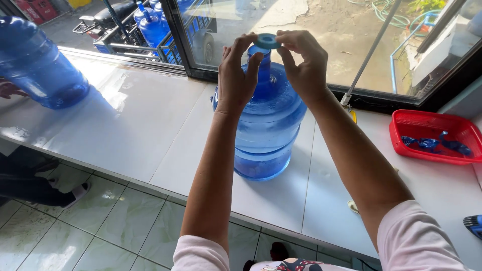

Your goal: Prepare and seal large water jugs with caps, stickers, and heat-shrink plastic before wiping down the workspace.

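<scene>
A large blue water jug (268,133) stands upright on the white tiled counter (145,130) in front of the window. Just above the jug's neck, a small blue round cap (266,40) is pinched from both sides. My left hand (238,75) grips the cap's left edge, with the palm against the jug's neck and shoulder. My right hand (303,62) grips its right edge with thumb and fingers. Both forearms reach out from pink sleeves.
A second blue jug (37,65) lies tilted at the far left, with another person's hand (10,90) beside it. A red basket (436,136) with blue plastic pieces sits at the right. Beyond the window are a cart with more jugs (150,25) and a slanted metal rod (369,52).
</scene>
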